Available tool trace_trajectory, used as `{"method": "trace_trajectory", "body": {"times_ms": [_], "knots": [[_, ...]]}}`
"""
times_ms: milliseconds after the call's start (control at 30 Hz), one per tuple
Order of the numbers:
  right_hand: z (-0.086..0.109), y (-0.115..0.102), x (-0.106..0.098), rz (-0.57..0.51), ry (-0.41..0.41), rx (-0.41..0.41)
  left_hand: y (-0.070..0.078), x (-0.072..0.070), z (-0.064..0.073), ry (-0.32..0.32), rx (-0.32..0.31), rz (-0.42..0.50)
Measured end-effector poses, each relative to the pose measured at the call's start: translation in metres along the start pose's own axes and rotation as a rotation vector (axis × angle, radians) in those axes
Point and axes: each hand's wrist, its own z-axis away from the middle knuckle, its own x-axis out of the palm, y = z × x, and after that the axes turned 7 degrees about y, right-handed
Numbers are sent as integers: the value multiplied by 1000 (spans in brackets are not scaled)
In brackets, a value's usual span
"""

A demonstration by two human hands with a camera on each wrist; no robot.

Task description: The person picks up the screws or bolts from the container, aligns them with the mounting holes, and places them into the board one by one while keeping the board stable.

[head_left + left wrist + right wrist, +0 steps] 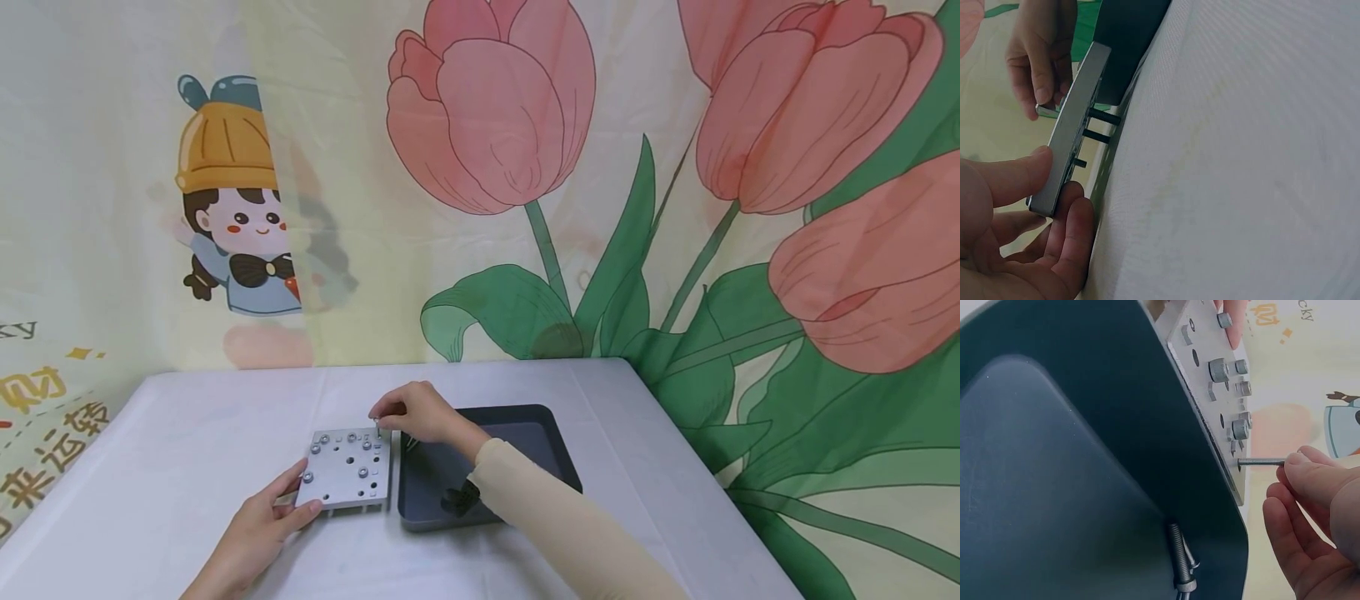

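Observation:
A silver metal plate [341, 487] with holes is held tilted at its near left corner by my left hand [258, 529], thumb on one face and fingers on the other. Several socket-head screws [1217, 370] stand in its holes, and threaded shanks [1105, 116] stick out underneath. At the plate's far right corner my right hand [423, 412] pinches a thin screw [1261, 462] between thumb and fingers. The screw's tip meets a hole near the plate's edge; how deep it sits I cannot tell. Its head is hidden by the fingertips in the right wrist view.
Right of the plate, a dark grey tray [521, 454] lies on the white-covered table [225, 417], partly under my right forearm. A few loose screws [1179, 553] lie inside the tray. Behind the table hangs a printed backdrop [352, 167] with tulips.

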Motion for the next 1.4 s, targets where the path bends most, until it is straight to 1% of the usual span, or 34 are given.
{"method": "trace_trajectory", "body": {"times_ms": [233, 400, 600, 700, 900, 967, 1100, 1267, 1400], "knots": [[0, 0, -1, 3, -2, 10, 2, 2, -2, -4, -19, -5], [1, -2, 1, 11, -27, 8, 2, 2, -3, -4, -31, -20], [3, -2, 6, 28, -50, 2, 0, 2, -2, 0, -25, -28], [3, -1, 6, 37, -51, 4, -1, 1, -2, -2, -20, -27], [4, -1, 6, 34, -47, 14, 0, 1, -2, -3, -30, -8], [4, -1, 6, 30, -47, 21, 1, 1, -2, -4, -23, -12], [5, 0, 6, 32, -51, 25, 1, 1, -2, -7, -29, -17], [6, 2, 3, 16, -51, 16, 0, 1, -2, -4, -21, -34], [6, 1, -4, -1, -50, 12, 0, 1, -2, -1, -3, -43]]}}
